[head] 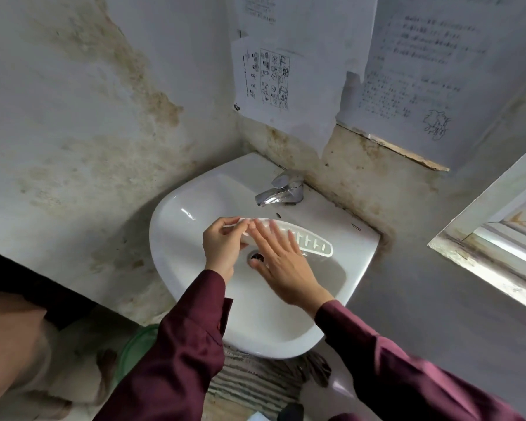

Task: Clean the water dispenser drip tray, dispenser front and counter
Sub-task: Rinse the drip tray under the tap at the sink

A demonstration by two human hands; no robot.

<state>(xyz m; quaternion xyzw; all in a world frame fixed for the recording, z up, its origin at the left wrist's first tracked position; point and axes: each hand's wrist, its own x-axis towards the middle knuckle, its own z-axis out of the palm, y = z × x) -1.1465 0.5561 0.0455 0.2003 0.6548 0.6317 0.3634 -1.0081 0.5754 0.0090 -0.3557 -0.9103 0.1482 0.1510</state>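
Observation:
A long white slotted drip tray [312,240] is held over the basin of a white wall sink [356,247], below the spout. My left hand [223,244] grips the tray's left end. My right hand [281,262] lies flat, fingers spread, on the tray's middle; its fingertips are blurred. The tray's right end with its slots sticks out past my right hand. The drain [256,256] shows between my hands.
A chrome tap [281,189] stands at the sink's back, with no water visible from it. Stained walls with taped paper notices [266,77] close in behind. A window frame [495,238] is at right. A green basin [135,350] and a striped mat [255,381] lie on the floor.

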